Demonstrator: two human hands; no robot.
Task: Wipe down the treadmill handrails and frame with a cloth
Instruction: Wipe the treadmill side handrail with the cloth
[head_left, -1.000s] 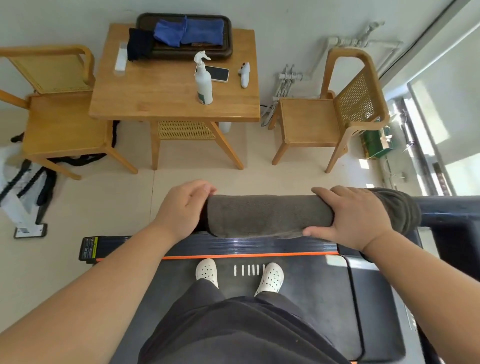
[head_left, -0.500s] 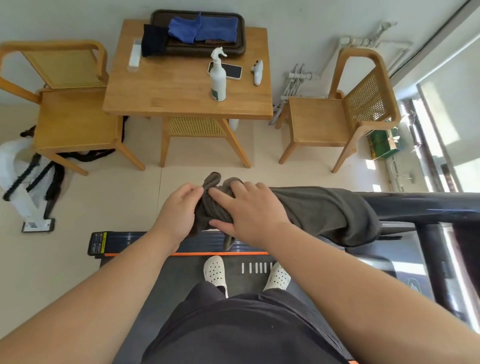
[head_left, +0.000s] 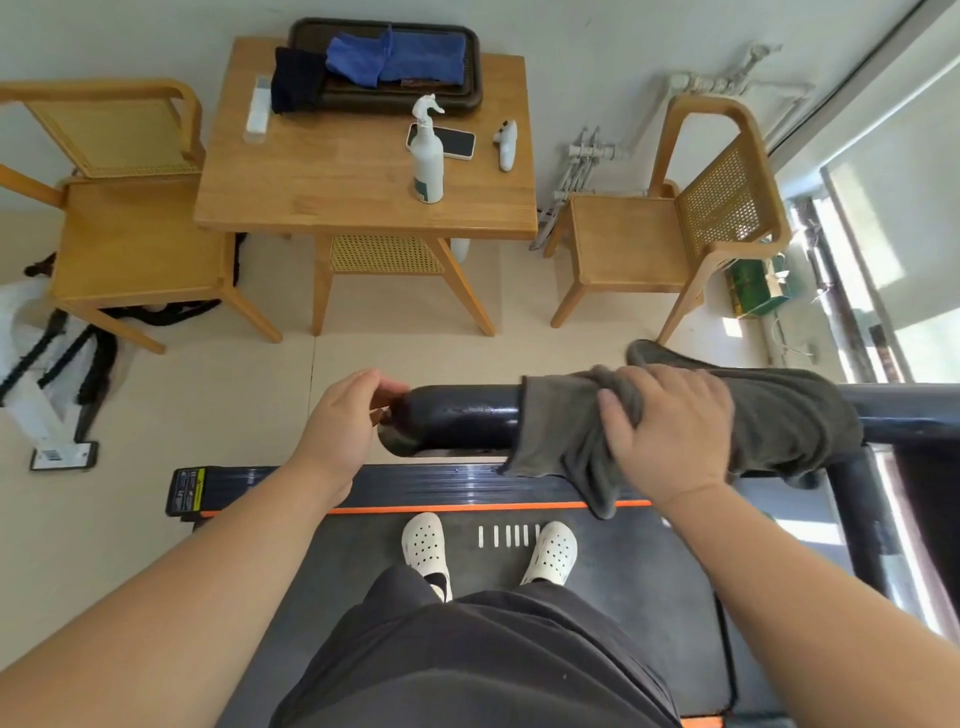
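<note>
The black treadmill handrail (head_left: 462, 418) runs across the middle of the view. A grey cloth (head_left: 789, 415) is draped over its right part. My right hand (head_left: 670, 426) lies on top of the cloth, fingers curled over the bunched fabric and the rail. My left hand (head_left: 345, 421) cups the bare left end of the rail, fingertips on its top and thumb by the end cap. The rail between my hands is uncovered. Below are the treadmill belt (head_left: 649, 571) and its orange-striped front frame (head_left: 457, 488), and I stand on the belt in white clogs.
A wooden table (head_left: 337, 176) stands ahead with a white spray bottle (head_left: 428, 156), a phone, a white controller and a dark tray (head_left: 467, 98) holding blue cloths. Wooden chairs (head_left: 670, 228) flank it. Bags lie on the floor at left. A window is at right.
My right hand slid the cloth from the rail's left end toward the right, baring the black rail. My left hand stayed at the rail's left end.
</note>
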